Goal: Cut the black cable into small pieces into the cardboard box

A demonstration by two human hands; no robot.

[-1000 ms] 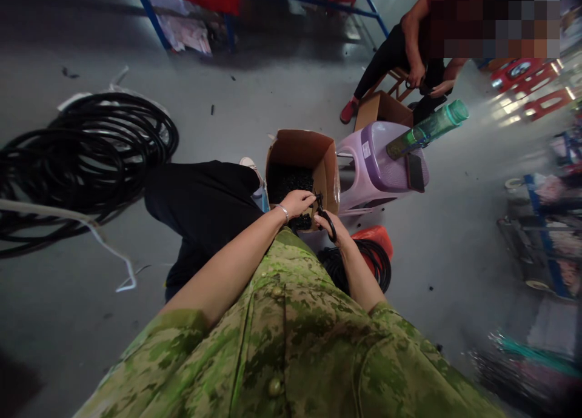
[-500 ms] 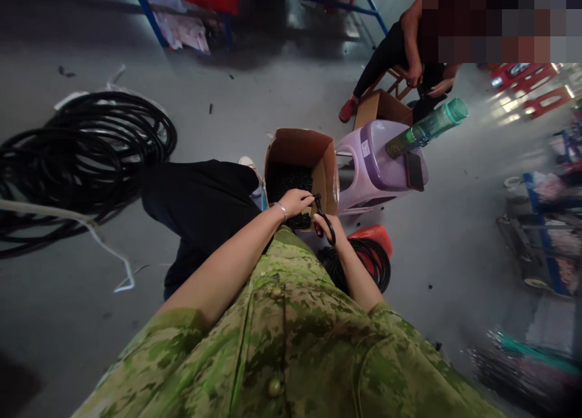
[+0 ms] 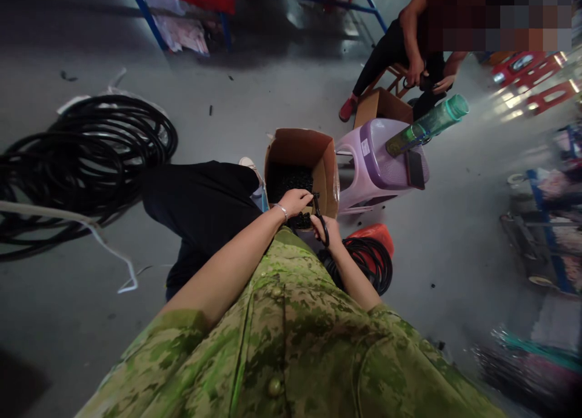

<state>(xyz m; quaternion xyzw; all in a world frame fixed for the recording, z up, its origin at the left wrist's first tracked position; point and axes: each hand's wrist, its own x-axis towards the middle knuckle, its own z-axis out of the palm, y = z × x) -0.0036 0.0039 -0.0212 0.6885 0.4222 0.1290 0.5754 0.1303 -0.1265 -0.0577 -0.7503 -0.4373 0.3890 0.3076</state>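
My right hand (image 3: 330, 229) is closed round the black-handled scissors (image 3: 324, 231), whose blades point up toward my left fingertips. With thumb and fingers pinched together, my left hand (image 3: 296, 201) holds a small black piece (image 3: 315, 197) at the blades; its exact kind is too small to make out. Both hands are over the near side of an open cardboard box (image 3: 325, 172). Inside the box lies a heap of small black pieces (image 3: 293, 179), partly hidden by my left hand.
A purple stool (image 3: 375, 157) beside the box bears a green bottle (image 3: 430, 127) and a dark phone-like slab (image 3: 414, 169). Coils of black tubing lie left (image 3: 113, 133) and right (image 3: 379, 266). A co-worker (image 3: 411, 48) sits at the upper right beside another box (image 3: 384, 106).
My right hand and the scissors have shifted slightly left, and the handles look closer together. My left hand stays nearly in place. The co-worker's hands have moved a little.
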